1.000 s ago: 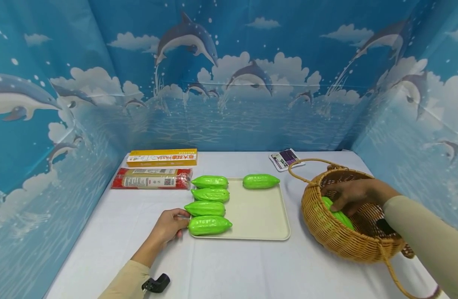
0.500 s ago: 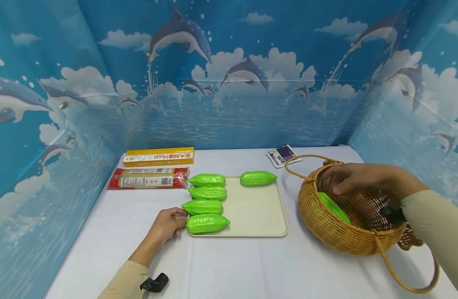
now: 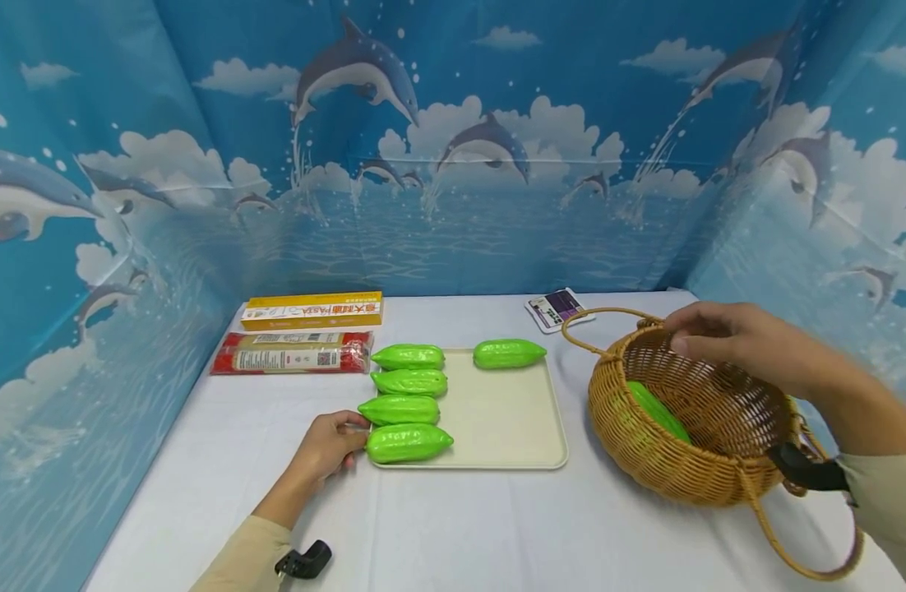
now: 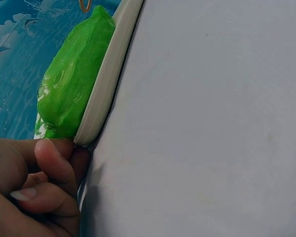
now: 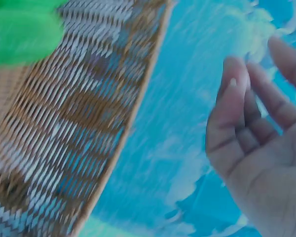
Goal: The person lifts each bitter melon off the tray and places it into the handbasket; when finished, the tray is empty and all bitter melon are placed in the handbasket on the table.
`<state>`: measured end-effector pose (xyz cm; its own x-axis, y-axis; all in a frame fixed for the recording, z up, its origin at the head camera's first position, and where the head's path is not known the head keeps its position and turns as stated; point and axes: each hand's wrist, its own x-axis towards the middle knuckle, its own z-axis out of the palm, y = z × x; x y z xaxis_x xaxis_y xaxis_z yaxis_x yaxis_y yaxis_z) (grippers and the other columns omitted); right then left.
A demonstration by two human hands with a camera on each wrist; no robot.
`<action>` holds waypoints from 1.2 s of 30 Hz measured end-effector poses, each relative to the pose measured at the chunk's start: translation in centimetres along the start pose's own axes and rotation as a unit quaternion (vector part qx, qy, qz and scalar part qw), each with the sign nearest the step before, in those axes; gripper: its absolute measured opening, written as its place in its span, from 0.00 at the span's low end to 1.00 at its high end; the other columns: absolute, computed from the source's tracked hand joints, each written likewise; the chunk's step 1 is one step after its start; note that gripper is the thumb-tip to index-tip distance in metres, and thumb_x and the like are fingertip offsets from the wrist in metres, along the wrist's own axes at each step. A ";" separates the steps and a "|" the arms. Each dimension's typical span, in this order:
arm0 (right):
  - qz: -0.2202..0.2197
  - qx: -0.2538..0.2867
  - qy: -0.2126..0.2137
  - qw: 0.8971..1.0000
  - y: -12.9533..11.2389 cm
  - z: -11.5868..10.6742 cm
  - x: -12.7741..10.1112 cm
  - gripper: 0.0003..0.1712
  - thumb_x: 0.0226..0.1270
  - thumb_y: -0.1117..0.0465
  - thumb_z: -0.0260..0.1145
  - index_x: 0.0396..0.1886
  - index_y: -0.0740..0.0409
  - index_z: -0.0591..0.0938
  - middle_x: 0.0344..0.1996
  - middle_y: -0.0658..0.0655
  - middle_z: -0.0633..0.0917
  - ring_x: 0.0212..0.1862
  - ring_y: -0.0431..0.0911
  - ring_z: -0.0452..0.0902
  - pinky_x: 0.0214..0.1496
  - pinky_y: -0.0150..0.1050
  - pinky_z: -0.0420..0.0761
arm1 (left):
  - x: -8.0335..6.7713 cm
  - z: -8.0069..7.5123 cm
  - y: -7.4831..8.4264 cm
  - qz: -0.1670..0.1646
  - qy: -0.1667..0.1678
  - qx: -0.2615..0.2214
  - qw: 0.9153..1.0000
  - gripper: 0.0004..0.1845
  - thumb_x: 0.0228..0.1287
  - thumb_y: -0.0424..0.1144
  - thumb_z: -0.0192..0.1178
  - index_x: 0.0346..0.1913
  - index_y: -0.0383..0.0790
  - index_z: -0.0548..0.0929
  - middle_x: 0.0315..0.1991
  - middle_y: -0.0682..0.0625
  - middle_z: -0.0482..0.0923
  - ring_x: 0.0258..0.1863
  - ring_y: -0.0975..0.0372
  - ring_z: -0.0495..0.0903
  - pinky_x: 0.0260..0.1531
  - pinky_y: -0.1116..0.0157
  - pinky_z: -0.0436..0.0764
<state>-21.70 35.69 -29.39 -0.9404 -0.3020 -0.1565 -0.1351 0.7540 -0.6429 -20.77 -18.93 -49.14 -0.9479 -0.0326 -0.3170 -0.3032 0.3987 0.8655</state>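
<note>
My left hand (image 3: 330, 448) pinches the left rim of a cream tray (image 3: 508, 427) near its front corner, fingertips right beside the nearest glossy green star fruit (image 3: 409, 443). Several such ridged, pointed star fruits lie in a column along the tray's left side, and one more star fruit (image 3: 509, 353) sits at its back right. My right hand (image 3: 749, 341) hovers over the far rim of a wicker basket (image 3: 660, 473), fingers loosely bent and nothing in them. Inside the tilted basket lies a green star fruit (image 3: 658, 413), blurred in the right wrist view.
A yellow pasta box (image 3: 312, 311) and a red-ended pack of noodles (image 3: 293, 353) lie at the back left. Behind the basket is a white and purple card-like packet (image 3: 559, 310). The basket's handles (image 3: 801, 567) stick out front and back. Dolphin-print cloth walls surround the white table.
My right hand has let go of the star fruit in the basket and risen up and to the right out of it. The left hand stays at the tray's rim.
</note>
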 end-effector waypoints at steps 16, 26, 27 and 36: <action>-0.027 0.173 0.067 0.982 -7.0 8.8 0.0 0.30 0.77 0.48 0.62 0.72 0.55 0.70 0.60 0.58 0.78 0.57 0.42 0.78 0.54 0.34 0.81 | 0.1 0.1 -0.1 -0.004 -0.002 0.003 1.000 0.11 0.68 0.34 0.63 0.50 0.38 0.84 0.22 0.48 0.76 0.14 0.62 0.70 0.16 0.66 0.67; -0.019 0.255 0.075 0.964 -9.3 13.6 3.2 0.34 0.75 0.55 0.65 0.75 0.54 0.67 0.68 0.60 0.73 0.68 0.55 0.71 0.70 0.52 0.70 | -0.1 -0.2 0.0 -0.002 -0.003 0.000 1.000 0.11 0.68 0.34 0.64 0.50 0.37 0.84 0.23 0.47 0.77 0.14 0.62 0.70 0.15 0.66 0.67; -0.014 0.264 0.075 0.962 -9.5 14.0 3.7 0.34 0.74 0.55 0.66 0.75 0.55 0.67 0.69 0.60 0.72 0.69 0.56 0.69 0.71 0.55 0.68 | -0.1 -0.2 0.0 -0.001 -0.003 0.000 1.000 0.11 0.68 0.34 0.64 0.50 0.37 0.84 0.23 0.47 0.77 0.14 0.62 0.70 0.15 0.66 0.67; -0.014 0.286 0.096 0.953 -9.9 17.3 8.0 0.38 0.72 0.64 0.64 0.78 0.59 0.62 0.75 0.63 0.65 0.77 0.60 0.58 0.74 0.58 0.64 | 0.0 -0.1 0.0 0.000 -0.004 -0.005 1.000 0.10 0.68 0.34 0.63 0.50 0.37 0.84 0.23 0.47 0.76 0.14 0.63 0.70 0.15 0.66 0.67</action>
<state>-22.46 15.78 -37.22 -0.9861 -0.1635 -0.0296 -0.0191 0.2888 -0.9572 -20.75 -19.05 -49.14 -0.9470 -0.0255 -0.3202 -0.3045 0.3886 0.8696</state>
